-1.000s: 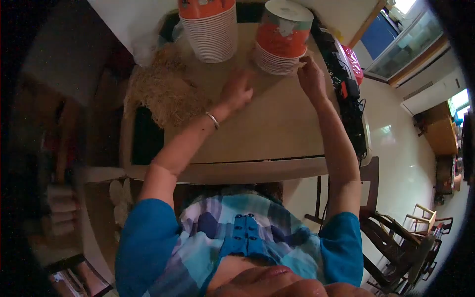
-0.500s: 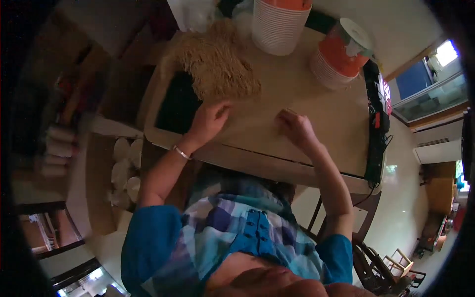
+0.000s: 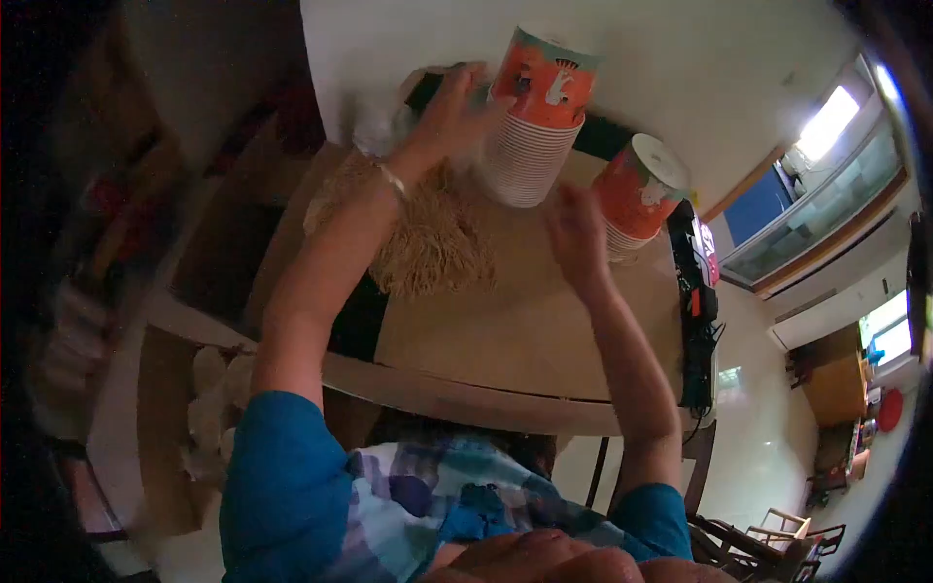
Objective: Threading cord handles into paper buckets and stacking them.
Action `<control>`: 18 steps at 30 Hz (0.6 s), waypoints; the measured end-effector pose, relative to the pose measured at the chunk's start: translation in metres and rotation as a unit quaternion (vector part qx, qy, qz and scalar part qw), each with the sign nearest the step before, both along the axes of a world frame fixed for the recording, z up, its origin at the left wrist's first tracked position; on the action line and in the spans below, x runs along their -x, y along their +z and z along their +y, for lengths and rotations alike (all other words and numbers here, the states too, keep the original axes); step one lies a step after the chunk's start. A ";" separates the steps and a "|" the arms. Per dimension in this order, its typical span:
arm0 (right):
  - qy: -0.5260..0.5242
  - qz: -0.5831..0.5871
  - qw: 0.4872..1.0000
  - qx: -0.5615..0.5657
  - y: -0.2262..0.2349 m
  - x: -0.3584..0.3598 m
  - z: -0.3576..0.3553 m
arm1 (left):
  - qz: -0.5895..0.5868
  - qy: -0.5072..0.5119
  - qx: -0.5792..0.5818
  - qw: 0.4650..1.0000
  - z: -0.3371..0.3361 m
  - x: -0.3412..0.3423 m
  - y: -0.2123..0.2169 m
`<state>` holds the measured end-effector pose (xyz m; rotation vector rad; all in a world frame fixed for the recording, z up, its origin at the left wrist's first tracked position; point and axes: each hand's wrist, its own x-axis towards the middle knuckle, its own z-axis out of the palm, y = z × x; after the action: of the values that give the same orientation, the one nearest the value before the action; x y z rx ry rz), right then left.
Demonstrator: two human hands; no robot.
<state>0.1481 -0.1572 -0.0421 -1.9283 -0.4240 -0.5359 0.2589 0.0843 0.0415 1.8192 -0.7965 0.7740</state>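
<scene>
A tall stack of paper cups (image 3: 533, 151), white below with an orange and green printed one on top, stands at the far side of the table. My left hand (image 3: 457, 126) reaches its left side with fingers spread, blurred; whether it touches the cups I cannot tell. Past the stack's lower right side, my right hand (image 3: 578, 238) is raised, its fingers smeared by motion. To its right is a shorter stack of the same orange cups (image 3: 637, 199). Beneath my left forearm lies a heap of tan, stringy strands (image 3: 432, 248).
The tan tabletop (image 3: 486, 340) has a dark power strip (image 3: 695, 321) with cables along its right edge. Clear plastic wrapping (image 3: 374, 126) lies behind the strands. An open cardboard box (image 3: 165, 428) with pale round items stands on the lower left.
Both hands have moved from the near part of the table to the far side, toward the tall cup stack. The view has shifted, so the table's far side shows more.
</scene>
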 end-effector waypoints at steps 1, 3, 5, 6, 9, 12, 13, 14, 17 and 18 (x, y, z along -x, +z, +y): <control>-0.037 -0.058 0.996 0.060 0.046 0.003 0.012 | 0.000 0.006 0.006 1.000 0.003 -0.015 0.001; -0.041 -0.065 0.996 0.041 0.083 -0.028 0.001 | 0.146 0.027 0.066 0.987 -0.008 -0.037 0.011; -0.103 -0.082 0.989 0.068 0.098 -0.082 -0.028 | 0.171 0.026 0.022 0.985 -0.028 -0.029 0.038; -0.153 -0.095 0.979 0.099 0.102 -0.102 -0.036 | 0.199 0.034 -0.015 0.979 -0.033 -0.024 0.048; -0.159 -0.132 0.974 0.089 0.110 -0.140 -0.028 | 0.129 -0.014 -0.037 0.991 -0.020 -0.055 0.038; -0.074 -0.154 0.983 0.068 0.120 -0.158 -0.018 | 0.219 -0.070 0.010 0.973 -0.031 -0.066 0.044; -0.070 -0.154 0.983 0.068 0.123 -0.156 -0.012 | 0.219 -0.066 0.011 0.973 -0.035 -0.070 0.043; -0.055 -0.140 0.986 0.065 0.126 -0.153 -0.008 | 0.208 -0.049 0.027 0.977 -0.038 -0.072 0.041; -0.044 -0.125 0.990 0.038 0.130 -0.154 -0.009 | 0.204 -0.075 0.046 0.975 -0.046 -0.061 0.052; -0.038 -0.127 0.991 0.020 0.130 -0.156 -0.011 | 0.208 -0.112 0.057 0.970 -0.047 -0.055 0.056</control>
<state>0.3045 -0.1678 0.0883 -1.9275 -0.5283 -0.8345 0.3138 0.0373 0.0977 1.6743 -0.6498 0.2709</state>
